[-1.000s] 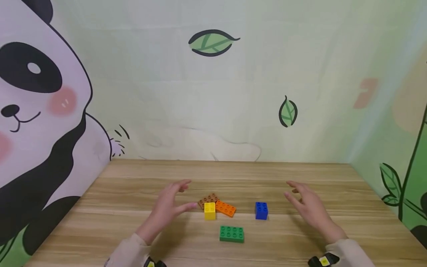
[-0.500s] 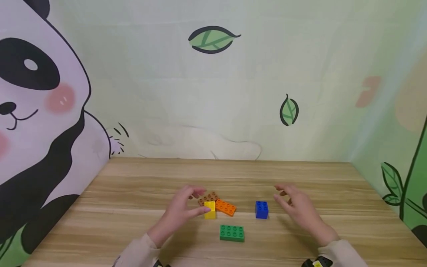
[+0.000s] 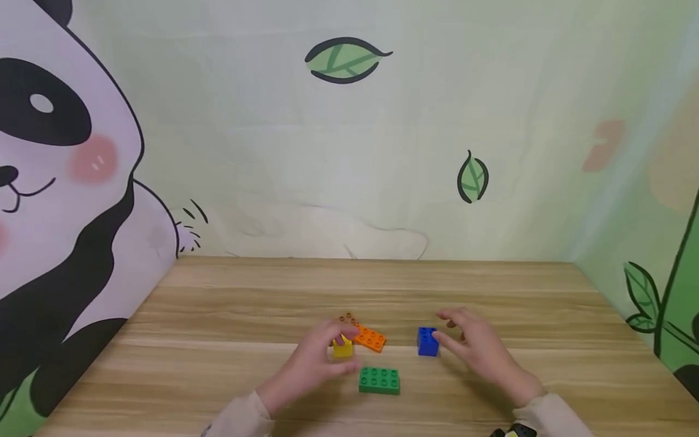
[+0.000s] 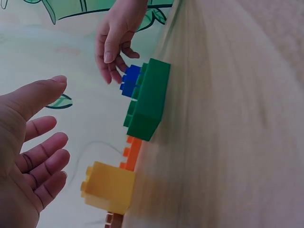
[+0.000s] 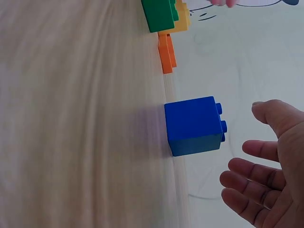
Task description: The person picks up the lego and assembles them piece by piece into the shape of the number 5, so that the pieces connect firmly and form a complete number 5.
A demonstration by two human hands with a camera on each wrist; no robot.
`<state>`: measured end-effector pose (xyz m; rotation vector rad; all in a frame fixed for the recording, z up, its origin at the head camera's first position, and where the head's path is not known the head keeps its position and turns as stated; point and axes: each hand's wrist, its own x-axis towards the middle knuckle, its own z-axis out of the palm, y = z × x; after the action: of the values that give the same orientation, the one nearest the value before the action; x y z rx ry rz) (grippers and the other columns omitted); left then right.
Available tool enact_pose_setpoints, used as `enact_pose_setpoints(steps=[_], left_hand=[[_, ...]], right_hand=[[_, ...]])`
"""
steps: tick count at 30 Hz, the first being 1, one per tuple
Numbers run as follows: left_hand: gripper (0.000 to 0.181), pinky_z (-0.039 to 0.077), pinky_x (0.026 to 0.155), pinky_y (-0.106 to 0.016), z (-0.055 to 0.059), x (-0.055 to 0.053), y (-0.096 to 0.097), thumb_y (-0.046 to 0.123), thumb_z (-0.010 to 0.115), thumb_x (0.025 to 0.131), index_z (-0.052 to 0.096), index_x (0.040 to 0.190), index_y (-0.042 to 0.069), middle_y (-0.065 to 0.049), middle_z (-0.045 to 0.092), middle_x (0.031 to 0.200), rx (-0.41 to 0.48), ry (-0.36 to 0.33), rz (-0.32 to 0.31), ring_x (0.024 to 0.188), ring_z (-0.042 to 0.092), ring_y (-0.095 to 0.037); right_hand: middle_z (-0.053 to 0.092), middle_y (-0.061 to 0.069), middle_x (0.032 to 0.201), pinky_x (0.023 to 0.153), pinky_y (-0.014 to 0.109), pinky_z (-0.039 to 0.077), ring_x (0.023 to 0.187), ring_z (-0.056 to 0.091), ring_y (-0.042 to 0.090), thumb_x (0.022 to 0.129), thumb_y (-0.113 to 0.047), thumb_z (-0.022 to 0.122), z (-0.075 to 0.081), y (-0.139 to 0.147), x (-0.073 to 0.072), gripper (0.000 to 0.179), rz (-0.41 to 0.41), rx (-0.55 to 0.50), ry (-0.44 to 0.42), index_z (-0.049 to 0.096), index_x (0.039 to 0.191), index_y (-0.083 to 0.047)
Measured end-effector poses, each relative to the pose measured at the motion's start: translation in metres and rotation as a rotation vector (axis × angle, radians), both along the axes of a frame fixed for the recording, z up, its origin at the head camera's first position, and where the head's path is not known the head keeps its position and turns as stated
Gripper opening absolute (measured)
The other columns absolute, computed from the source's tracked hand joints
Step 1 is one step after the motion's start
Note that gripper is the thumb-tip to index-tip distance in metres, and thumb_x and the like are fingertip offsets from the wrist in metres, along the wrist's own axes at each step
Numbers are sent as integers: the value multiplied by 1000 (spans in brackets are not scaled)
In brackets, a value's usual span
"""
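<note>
My left hand (image 3: 312,357) hovers over the yellow building brick (image 3: 343,348), thumb and fingers spread, holding nothing. Its thumb reaches toward the left end of the green brick (image 3: 379,380), which has two rows of studs. My right hand (image 3: 483,350) is beside the blue brick (image 3: 428,342), its thumb tip overlapping the brick's right edge in the head view. In the right wrist view a gap shows between the relaxed fingers (image 5: 251,190) and the blue brick (image 5: 194,126). Behind the yellow brick lie a flat orange brick (image 3: 371,338) and a flat brown one (image 3: 348,318), partly hidden by my left hand.
All the bricks sit on a wood-grain table (image 3: 229,297). A cloth backdrop (image 3: 246,121) with a panda and leaves rises behind the table and along both sides.
My left hand has moved right and nearer to me, over the yellow brick toward the green one. My right hand has moved left to the blue brick. The bricks have not moved.
</note>
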<state>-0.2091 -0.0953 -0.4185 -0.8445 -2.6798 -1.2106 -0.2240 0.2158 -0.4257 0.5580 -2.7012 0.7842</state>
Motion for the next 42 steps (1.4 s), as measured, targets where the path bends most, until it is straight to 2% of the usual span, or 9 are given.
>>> enact_pose_setpoints(steps=[6,14,23,27,34,42], left_hand=[[43,51,79,-30,-6,7,7,23,81,74,64,111,7,-5,64,99,-34,38,-24,88,57,-17],[42,48,77,-23,-11,9,14,27,82,75,65,109,10,-1,62,95,-79,-24,-18,86,54,-12],[43,47,75,-21,-17,10,17,30,82,74,64,109,13,4,63,96,-120,-53,11,84,54,-6],[44,47,74,-20,-20,11,17,31,82,74,65,110,13,4,61,97,-131,-72,27,84,53,-6],[42,48,75,-21,-28,11,18,30,82,73,68,109,11,5,60,94,-171,-51,32,83,53,-4],[33,46,73,-19,-33,13,18,26,82,74,69,101,13,7,57,90,-196,-29,37,81,50,-3]], right_hand=[[66,10,113,70,27,53,97,63,21,89,-30,68,0,-2,-1,43,4,15,-27,61,124,-6],[65,9,109,67,25,51,93,62,21,87,-31,70,3,-1,-1,43,15,22,-33,63,121,-6],[64,5,101,64,21,47,82,58,14,84,-27,74,0,-1,-2,40,36,29,-51,64,115,-4],[65,5,102,64,21,47,85,60,16,83,-24,74,-3,-1,-3,38,41,29,-65,65,114,-4],[66,4,102,64,21,48,88,62,19,83,-20,75,-8,0,-4,35,52,24,-75,65,113,-6],[66,4,102,64,21,48,88,63,19,82,-18,75,-12,-1,-3,34,43,23,-91,65,113,-6]])
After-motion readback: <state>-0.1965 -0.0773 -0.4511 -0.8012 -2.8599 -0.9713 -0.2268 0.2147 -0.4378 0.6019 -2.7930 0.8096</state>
